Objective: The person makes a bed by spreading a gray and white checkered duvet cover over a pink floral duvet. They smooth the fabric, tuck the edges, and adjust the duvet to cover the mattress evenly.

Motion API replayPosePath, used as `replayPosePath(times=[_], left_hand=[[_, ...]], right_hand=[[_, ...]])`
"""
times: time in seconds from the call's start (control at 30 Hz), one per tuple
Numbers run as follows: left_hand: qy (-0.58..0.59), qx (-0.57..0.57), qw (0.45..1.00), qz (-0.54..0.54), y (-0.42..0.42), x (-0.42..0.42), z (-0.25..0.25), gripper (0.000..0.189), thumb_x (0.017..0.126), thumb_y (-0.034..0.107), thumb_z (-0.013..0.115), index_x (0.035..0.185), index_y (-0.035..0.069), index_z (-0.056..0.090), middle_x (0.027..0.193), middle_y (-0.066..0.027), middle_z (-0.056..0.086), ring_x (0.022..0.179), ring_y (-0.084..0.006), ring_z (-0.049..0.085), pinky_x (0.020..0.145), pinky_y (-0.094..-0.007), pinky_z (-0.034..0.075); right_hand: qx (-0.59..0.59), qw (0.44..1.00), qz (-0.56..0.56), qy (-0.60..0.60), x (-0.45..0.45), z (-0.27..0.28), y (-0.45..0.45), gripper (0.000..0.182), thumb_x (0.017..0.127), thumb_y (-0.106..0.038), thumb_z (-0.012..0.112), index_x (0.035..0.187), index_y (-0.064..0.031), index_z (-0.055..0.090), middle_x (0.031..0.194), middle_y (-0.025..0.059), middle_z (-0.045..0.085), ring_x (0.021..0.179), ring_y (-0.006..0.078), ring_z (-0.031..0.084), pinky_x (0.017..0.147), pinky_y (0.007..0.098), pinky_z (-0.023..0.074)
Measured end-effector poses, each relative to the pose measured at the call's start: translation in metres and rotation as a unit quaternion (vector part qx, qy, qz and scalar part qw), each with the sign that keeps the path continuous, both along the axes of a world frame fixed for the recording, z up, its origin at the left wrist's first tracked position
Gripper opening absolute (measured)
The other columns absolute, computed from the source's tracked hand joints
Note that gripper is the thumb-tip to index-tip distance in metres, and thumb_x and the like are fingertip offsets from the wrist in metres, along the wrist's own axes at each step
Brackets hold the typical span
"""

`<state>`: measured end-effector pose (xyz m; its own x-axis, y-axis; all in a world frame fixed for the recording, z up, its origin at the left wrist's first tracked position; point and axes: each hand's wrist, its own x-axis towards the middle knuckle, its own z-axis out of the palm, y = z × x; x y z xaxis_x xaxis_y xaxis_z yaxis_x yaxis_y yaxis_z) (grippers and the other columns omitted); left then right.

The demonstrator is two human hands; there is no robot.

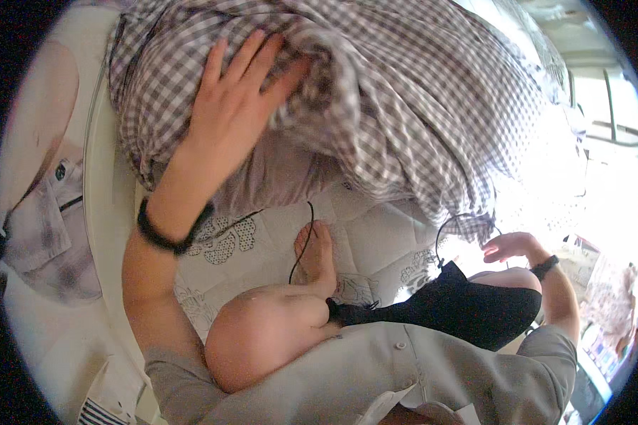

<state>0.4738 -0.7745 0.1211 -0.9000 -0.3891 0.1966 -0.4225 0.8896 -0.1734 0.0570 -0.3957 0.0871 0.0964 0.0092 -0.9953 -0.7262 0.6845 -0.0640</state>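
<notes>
A brown-and-white checkered quilt [414, 79] lies bunched before me, with its plain pinkish underside [282, 170] showing along the near edge. My left hand [239, 95], with a black band on the wrist, rests spread over the bunched checks; the fabric by its thumb is blurred. At the right, my right hand [510, 247] is beside a hanging corner of the quilt, fingers slightly bent, a dark band at the wrist. Glare hides whether its fingers pinch the fabric. A thin black cable [312, 228] runs out from under the quilt across my bare foot.
I sit on a quilted mattress cover with a floral print [388, 239]. Black cloth [446, 308] covers one of my legs, and a cable loop stands near it. The bed's pale edge [98, 212] curves along the left, with printed cloth beyond. Bright window light washes out the right.
</notes>
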Motion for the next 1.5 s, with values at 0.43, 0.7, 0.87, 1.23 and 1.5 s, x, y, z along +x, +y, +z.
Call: replayPosePath(times=[0.43, 0.7, 0.87, 1.23, 1.5], left_hand=[[-0.052, -0.062, 0.949, 0.303, -0.066, -0.144, -0.020, 0.036, 0.089, 0.015, 0.052, 0.124, 0.007, 0.048, 0.110, -0.0209, 0.059, 0.100, -0.0368, 0.059, 0.078, -0.0488, 0.051], [0.165, 0.046, 0.952, 0.255, -0.090, -0.110, 0.007, 0.034, 0.080, 0.022, 0.070, 0.096, -0.004, 0.056, 0.094, -0.0220, 0.064, 0.082, -0.0347, 0.063, 0.070, -0.0409, 0.049], [-0.088, 0.324, 0.930, 0.151, 0.033, -0.184, -0.018, 0.029, 0.084, 0.028, 0.065, 0.093, 0.000, 0.066, 0.096, -0.0155, 0.066, 0.090, -0.0253, 0.063, 0.078, -0.0339, 0.047], [-0.230, 0.203, 0.950, -0.058, 0.117, -0.455, -0.070, 0.088, 0.086, 0.067, 0.039, 0.145, 0.004, 0.022, 0.150, -0.0218, 0.021, 0.134, -0.0382, 0.026, 0.111, -0.0425, 0.022], [-0.032, 0.181, 0.979, -0.093, 0.146, -0.601, -0.082, 0.078, 0.084, 0.061, 0.040, 0.139, 0.006, 0.032, 0.137, -0.0166, 0.025, 0.123, -0.0314, 0.025, 0.102, -0.0398, 0.019]], right_hand=[[-0.502, 0.238, -0.829, 0.072, -0.168, -0.102, 0.151, 0.041, 0.089, -0.023, 0.056, 0.122, -0.0001, 0.051, 0.119, 0.0135, 0.058, 0.109, 0.0292, 0.056, 0.093, 0.0454, 0.0458], [-0.729, 0.329, -0.598, 0.051, -0.241, 0.058, 0.085, 0.049, 0.092, -0.023, 0.055, 0.138, -0.0152, 0.039, 0.109, 0.0047, 0.062, 0.083, 0.0122, 0.065, 0.058, 0.0221, 0.0522], [-0.647, 0.546, -0.521, 0.105, -0.225, 0.039, 0.010, 0.039, 0.087, -0.020, 0.061, 0.124, -0.0148, 0.052, 0.112, 0.0023, 0.059, 0.101, 0.0144, 0.052, 0.082, 0.0306, 0.0448], [-0.592, 0.715, -0.337, 0.159, -0.239, 0.044, 0.114, 0.059, 0.080, -0.030, 0.073, 0.133, -0.0170, 0.051, 0.113, 0.0062, 0.063, 0.104, 0.0169, 0.058, 0.093, 0.0278, 0.0454], [-0.292, 0.651, -0.086, 0.696, -0.260, 0.004, 0.191, 0.041, 0.079, -0.037, 0.060, 0.114, -0.0168, 0.063, 0.126, 0.0066, 0.055, 0.114, 0.0272, 0.051, 0.091, 0.0432, 0.0440]])
